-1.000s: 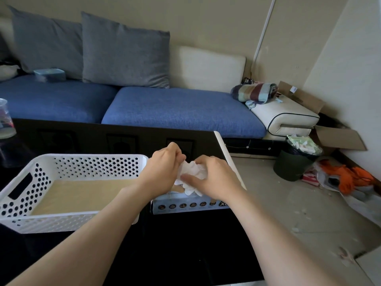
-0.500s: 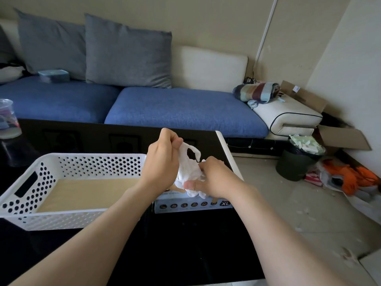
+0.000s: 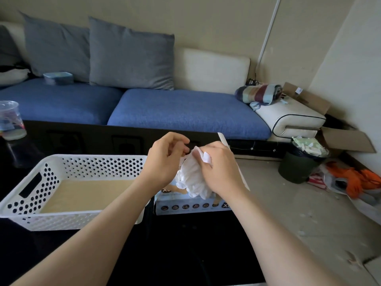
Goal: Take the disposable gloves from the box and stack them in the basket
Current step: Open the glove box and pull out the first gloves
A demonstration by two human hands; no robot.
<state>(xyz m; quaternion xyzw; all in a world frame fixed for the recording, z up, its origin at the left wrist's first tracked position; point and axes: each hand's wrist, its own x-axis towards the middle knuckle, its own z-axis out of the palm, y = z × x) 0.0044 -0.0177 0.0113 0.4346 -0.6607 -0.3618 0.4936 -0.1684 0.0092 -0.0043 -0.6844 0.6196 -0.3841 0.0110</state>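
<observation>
Two hands, close together above the box [image 3: 185, 205], work one crumpled white wad of gloves [image 3: 191, 178].
- Right hand [image 3: 220, 172]: fingers curled on the wad, pinching its upper corner.
- Left hand [image 3: 165, 162]: fingers curled at the wad's left edge; a pinch cannot be made out.
- Basket [image 3: 26, 215]: just left of the box; no gloves visible inside.
- Step, as judged: separating a glove; none stacked yet.
- Next move calls for freeing one glove, flattening it, and carrying it left into the basket.

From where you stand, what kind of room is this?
Probably a home living room: a blue sofa with grey cushions, a black table in front of it, and a bin and cardboard boxes on the floor.
</observation>
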